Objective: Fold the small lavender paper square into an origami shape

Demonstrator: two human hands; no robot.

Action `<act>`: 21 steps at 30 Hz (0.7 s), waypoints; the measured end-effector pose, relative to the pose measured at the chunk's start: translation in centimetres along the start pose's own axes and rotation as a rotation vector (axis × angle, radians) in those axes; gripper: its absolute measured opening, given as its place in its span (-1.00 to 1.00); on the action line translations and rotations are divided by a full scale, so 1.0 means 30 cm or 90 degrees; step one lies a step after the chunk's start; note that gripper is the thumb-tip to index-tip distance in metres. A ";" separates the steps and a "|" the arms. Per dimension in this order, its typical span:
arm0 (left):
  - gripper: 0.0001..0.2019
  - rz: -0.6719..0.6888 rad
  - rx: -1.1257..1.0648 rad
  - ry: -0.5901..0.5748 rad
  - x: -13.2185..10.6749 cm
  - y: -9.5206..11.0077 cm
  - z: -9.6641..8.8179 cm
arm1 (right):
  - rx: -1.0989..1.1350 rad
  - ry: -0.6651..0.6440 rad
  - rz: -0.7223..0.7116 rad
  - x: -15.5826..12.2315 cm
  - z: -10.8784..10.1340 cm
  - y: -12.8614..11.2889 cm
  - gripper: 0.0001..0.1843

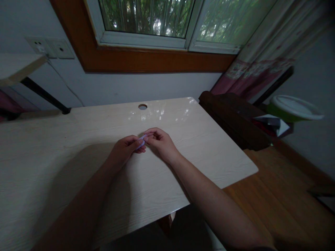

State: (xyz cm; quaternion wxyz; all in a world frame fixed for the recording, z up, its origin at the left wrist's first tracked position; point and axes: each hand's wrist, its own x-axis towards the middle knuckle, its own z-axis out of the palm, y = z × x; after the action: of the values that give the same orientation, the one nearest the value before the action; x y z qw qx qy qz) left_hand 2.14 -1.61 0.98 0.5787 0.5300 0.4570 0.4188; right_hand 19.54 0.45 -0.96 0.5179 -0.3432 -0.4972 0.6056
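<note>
Just above the desk top (pixel 86 132), both hands meet around a small, light purple piece that looks like folded paper (pixel 141 142). My left hand (pixel 126 148) pinches its lower left part between thumb and fingers. At the upper right end, the thumb and fingertips of my right hand (pixel 160 141) close on the same piece. Fingers cover much of it, so its full shape is hidden.
A round cable hole (pixel 142 107) is cut near the desk's back edge. At the left a raised shelf (pixel 23 68) stands on a black leg. Beyond the right edge, dark wooden furniture (pixel 232 115) bears a green tub (pixel 294 108) with a whitish lid. A window (pixel 146 21) is ahead.
</note>
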 end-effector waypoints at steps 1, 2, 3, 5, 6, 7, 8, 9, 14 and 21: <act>-0.71 0.001 -0.001 0.000 0.001 -0.001 0.000 | 0.004 0.002 0.000 -0.001 0.001 -0.001 -0.72; -0.71 0.001 -0.001 0.000 0.002 -0.003 -0.001 | 0.007 0.003 -0.001 -0.001 0.001 -0.002 -0.72; -0.70 0.001 0.001 -0.002 0.003 -0.004 -0.001 | 0.008 0.003 -0.001 -0.001 0.001 -0.003 -0.73; -0.70 0.004 0.011 -0.010 0.006 -0.009 -0.003 | 0.006 0.002 -0.002 -0.001 0.000 -0.002 -0.73; -0.69 0.007 0.019 -0.014 0.007 -0.010 -0.003 | 0.002 0.002 -0.004 0.000 -0.001 -0.001 -0.74; -0.69 0.010 0.031 -0.021 0.008 -0.012 -0.004 | -0.005 0.001 -0.007 0.001 -0.002 0.001 -0.74; -0.69 0.011 0.040 -0.021 0.009 -0.012 -0.004 | -0.013 0.000 -0.011 0.001 -0.003 0.003 -0.75; -0.69 0.009 0.047 -0.019 0.009 -0.011 -0.004 | -0.020 -0.001 -0.017 0.001 -0.004 0.004 -0.75; -0.69 0.013 0.045 -0.008 0.005 -0.006 -0.002 | -0.087 -0.015 -0.072 -0.014 -0.006 -0.007 -0.79; -0.70 0.035 0.062 -0.028 0.000 -0.002 -0.009 | -0.433 -0.078 -0.242 -0.035 -0.026 -0.070 -0.87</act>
State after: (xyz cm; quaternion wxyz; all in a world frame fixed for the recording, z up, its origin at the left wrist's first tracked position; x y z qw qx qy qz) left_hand 1.88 -1.54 0.92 0.5505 0.5790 0.4492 0.3999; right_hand 21.11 -0.44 0.74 0.4468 -0.3606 -0.7541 0.3188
